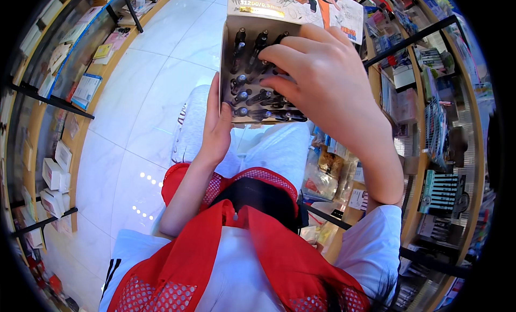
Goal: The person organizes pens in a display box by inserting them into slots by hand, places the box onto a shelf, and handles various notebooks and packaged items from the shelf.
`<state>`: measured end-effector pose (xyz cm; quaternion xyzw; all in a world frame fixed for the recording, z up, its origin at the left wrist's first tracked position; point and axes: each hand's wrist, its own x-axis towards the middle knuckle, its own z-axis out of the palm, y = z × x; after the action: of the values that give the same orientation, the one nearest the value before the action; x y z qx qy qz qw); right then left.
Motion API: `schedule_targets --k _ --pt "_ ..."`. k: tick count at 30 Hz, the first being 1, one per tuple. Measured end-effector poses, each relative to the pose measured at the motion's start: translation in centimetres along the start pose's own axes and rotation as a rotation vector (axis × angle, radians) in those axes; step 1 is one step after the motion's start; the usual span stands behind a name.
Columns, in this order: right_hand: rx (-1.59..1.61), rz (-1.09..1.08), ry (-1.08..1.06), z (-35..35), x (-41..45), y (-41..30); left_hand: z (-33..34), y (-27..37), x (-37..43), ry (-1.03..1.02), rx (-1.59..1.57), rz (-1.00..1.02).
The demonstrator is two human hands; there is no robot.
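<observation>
An open cardboard display box (258,12) with a printed, scribbled-on lid flap stands out in front of me. Inside it, mechanical pencils (242,79) with dark barrels and clips stand in rows in a holed insert. My left hand (219,126) grips the box at its lower left corner, thumb on the near edge. Over the right part of the box is my right hand (318,66), its thumb and fingers bent around the tops of the pencils. Whether the fingertips close on a pencil cannot be told. The right hand hides the pencils on that side.
Wooden shelves with black metal frames curve along both sides. On the right shelf are a wire basket (436,128) of packaged goods and a green pen display (439,191). White boxes (52,174) stand on the left shelf. White floor tiles (133,94) show between.
</observation>
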<state>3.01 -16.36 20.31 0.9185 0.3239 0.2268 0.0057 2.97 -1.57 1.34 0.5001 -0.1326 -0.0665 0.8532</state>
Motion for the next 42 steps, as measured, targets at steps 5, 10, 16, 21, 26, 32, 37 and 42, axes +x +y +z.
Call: schedule_targets --k 5,10,16,21,26,32,37,42 --pt "0.054 -0.001 0.030 0.9 0.1 0.2 0.1 0.1 0.0 0.026 0.066 0.074" --pt "0.224 0.087 0.244 1.4 -0.3 0.7 0.5 -0.4 -0.1 0.109 -0.033 0.021" --pt "0.276 0.057 0.326 2.0 -0.7 0.9 1.1 0.5 0.2 0.118 -0.048 -0.001" --pt "0.257 0.014 0.300 0.4 -0.2 0.7 1.7 1.2 0.0 0.151 -0.067 -0.112" --pt "0.427 0.035 0.348 -3.2 0.0 1.7 1.3 1.2 0.2 0.206 -0.152 -0.242" --pt "0.351 -0.058 0.207 -2.8 0.5 1.7 -0.9 0.4 0.8 0.244 -0.005 -0.016" --pt "0.484 -0.111 0.160 -0.5 0.2 0.6 -1.4 0.1 0.6 0.175 0.039 0.028" --pt "0.523 -0.084 0.108 0.2 0.1 0.2 -0.4 0.9 0.3 0.083 0.012 0.002"
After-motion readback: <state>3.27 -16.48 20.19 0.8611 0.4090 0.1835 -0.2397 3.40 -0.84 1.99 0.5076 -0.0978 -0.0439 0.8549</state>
